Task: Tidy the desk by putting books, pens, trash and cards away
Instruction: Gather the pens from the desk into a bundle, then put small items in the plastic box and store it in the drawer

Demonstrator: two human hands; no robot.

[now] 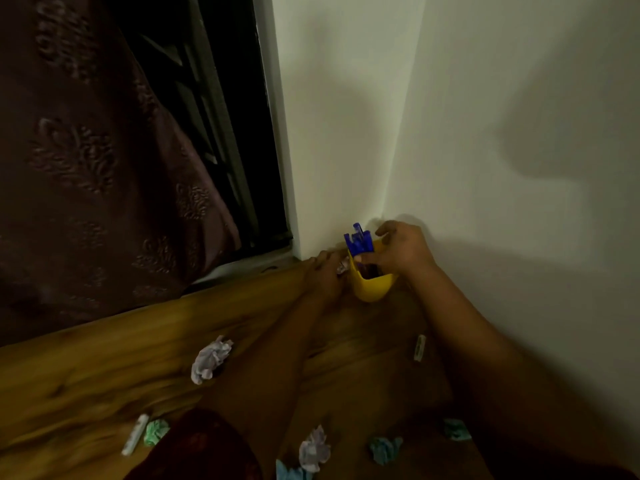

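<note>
Wooden desk (104, 358) in a wall corner; right hand (398, 252) grip curled round blue pens (358, 242), left hand (323, 275) grip unclear.

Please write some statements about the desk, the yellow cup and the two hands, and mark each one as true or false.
1. The yellow cup stands near the corner of the walls and has blue pens in it. True.
2. The right hand rests flat on the desk, far from the cup. False: it is at the cup's rim, with its fingers curled by the pens.
3. Crumpled paper balls lie on the wooden desk. True: one pale ball lies left of the left forearm, and more lie nearer the camera.
4. The left hand is beside the cup, on its left. True.
5. The cup lies on its side. False: it stands with its opening upward.
</note>
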